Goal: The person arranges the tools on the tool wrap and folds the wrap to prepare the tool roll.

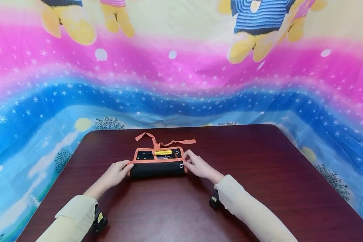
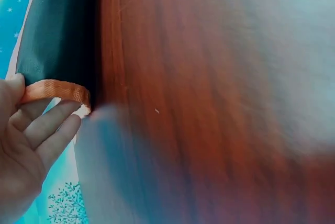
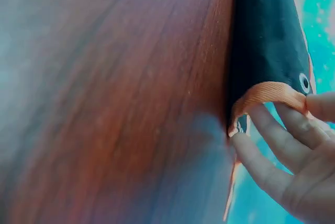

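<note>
A black fabric tool roll (image 1: 157, 170) with orange edging lies partly rolled on the table. Its flat far part shows pockets with a yellow-handled tool (image 1: 163, 152) and small metal pieces below it. At the left end, my left hand (image 1: 116, 173) pinches the orange-edged corner (image 2: 55, 89) between thumb and fingers. My right hand (image 1: 199, 165) grips the other end, thumb near a metal eyelet (image 3: 304, 83) and fingers under the orange edge (image 3: 269, 92). Two orange tie straps (image 1: 181, 142) spread out from the far edge.
The dark red-brown wooden table (image 1: 245, 151) extends around the roll on all sides. A colourful printed cloth (image 1: 181, 84) hangs behind it and along both sides. Black wrist devices (image 1: 100, 222) sit under both cream sleeves (image 1: 75, 215).
</note>
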`<control>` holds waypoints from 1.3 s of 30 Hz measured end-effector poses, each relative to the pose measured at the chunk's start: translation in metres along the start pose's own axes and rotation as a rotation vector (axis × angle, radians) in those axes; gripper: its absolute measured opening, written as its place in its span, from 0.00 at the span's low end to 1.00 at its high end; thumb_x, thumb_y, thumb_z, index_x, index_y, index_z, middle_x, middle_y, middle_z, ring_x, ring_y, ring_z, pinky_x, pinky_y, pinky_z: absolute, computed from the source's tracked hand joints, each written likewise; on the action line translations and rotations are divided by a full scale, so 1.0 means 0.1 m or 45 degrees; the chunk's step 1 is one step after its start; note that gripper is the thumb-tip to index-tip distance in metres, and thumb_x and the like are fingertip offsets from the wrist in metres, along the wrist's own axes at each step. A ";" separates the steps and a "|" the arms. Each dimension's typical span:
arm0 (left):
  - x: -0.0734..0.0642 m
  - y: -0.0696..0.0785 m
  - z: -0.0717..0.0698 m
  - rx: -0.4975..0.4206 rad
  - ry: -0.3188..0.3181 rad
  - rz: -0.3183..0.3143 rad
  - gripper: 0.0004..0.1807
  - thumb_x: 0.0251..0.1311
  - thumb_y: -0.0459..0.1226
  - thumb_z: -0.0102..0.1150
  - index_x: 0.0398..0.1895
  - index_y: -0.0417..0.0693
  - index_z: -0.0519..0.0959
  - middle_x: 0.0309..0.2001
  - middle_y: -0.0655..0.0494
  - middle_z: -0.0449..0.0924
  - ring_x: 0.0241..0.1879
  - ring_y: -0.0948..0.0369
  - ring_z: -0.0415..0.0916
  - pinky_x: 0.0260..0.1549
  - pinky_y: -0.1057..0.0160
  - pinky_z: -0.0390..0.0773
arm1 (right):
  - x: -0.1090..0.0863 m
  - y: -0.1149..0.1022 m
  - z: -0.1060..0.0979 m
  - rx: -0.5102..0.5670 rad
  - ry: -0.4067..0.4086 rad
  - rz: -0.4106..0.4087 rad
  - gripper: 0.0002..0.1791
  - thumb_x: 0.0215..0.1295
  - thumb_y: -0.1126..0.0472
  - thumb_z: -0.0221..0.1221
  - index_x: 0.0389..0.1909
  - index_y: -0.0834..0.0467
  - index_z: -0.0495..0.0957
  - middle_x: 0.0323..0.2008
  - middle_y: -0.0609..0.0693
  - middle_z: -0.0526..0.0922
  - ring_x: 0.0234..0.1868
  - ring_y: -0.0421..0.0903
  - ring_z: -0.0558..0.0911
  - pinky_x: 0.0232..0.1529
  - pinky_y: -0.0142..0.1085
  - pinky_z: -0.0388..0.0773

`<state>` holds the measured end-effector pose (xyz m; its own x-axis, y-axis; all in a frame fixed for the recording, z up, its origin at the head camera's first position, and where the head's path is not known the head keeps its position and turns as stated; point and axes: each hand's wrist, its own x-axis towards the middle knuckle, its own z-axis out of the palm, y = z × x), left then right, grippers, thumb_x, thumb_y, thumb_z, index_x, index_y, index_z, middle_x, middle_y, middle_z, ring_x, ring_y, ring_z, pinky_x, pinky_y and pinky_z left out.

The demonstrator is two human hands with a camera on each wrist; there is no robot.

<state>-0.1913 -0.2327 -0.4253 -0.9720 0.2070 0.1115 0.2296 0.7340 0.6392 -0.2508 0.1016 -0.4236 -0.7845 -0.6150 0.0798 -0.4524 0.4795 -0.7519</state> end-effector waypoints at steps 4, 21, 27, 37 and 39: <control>0.11 0.00 0.01 -0.052 0.036 -0.091 0.13 0.68 0.42 0.47 0.39 0.42 0.76 0.15 0.57 0.65 0.15 0.59 0.63 0.17 0.64 0.65 | 0.09 0.03 0.02 0.070 0.073 0.051 0.16 0.69 0.68 0.48 0.55 0.55 0.66 0.28 0.54 0.78 0.19 0.46 0.71 0.19 0.35 0.71; 0.31 -0.01 0.16 -0.095 0.188 -0.305 0.11 0.66 0.38 0.51 0.48 0.43 0.69 0.39 0.40 0.79 0.31 0.54 0.76 0.22 0.60 0.72 | 0.22 0.10 0.05 -0.010 0.061 0.204 0.13 0.69 0.65 0.48 0.49 0.56 0.79 0.15 0.49 0.68 0.14 0.43 0.65 0.17 0.33 0.66; 0.25 -0.06 0.15 -0.060 0.160 -0.216 0.16 0.67 0.42 0.49 0.50 0.41 0.74 0.44 0.43 0.78 0.39 0.53 0.75 0.32 0.56 0.74 | 0.18 0.08 0.02 -0.127 -0.068 0.163 0.22 0.62 0.52 0.58 0.56 0.55 0.75 0.25 0.48 0.76 0.24 0.44 0.73 0.26 0.34 0.69; 0.05 -0.09 0.11 0.296 -0.021 0.113 0.39 0.52 0.51 0.64 0.62 0.37 0.67 0.62 0.40 0.59 0.57 0.44 0.64 0.51 0.43 0.66 | 0.12 0.03 0.00 -0.507 -0.177 0.012 0.31 0.52 0.56 0.68 0.58 0.51 0.69 0.57 0.50 0.64 0.48 0.44 0.71 0.47 0.40 0.72; 0.04 -0.09 0.12 0.402 -0.035 0.170 0.40 0.49 0.49 0.67 0.63 0.38 0.66 0.60 0.42 0.64 0.57 0.45 0.63 0.51 0.43 0.66 | 0.14 0.03 0.01 -0.573 -0.168 -0.025 0.28 0.52 0.57 0.68 0.55 0.52 0.70 0.56 0.48 0.67 0.47 0.42 0.72 0.45 0.39 0.72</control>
<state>-0.1965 -0.2308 -0.4398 -0.9316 0.3287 0.1551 0.3630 0.8625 0.3527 -0.2621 0.0937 -0.4253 -0.7266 -0.6869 -0.0146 -0.6285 0.6730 -0.3899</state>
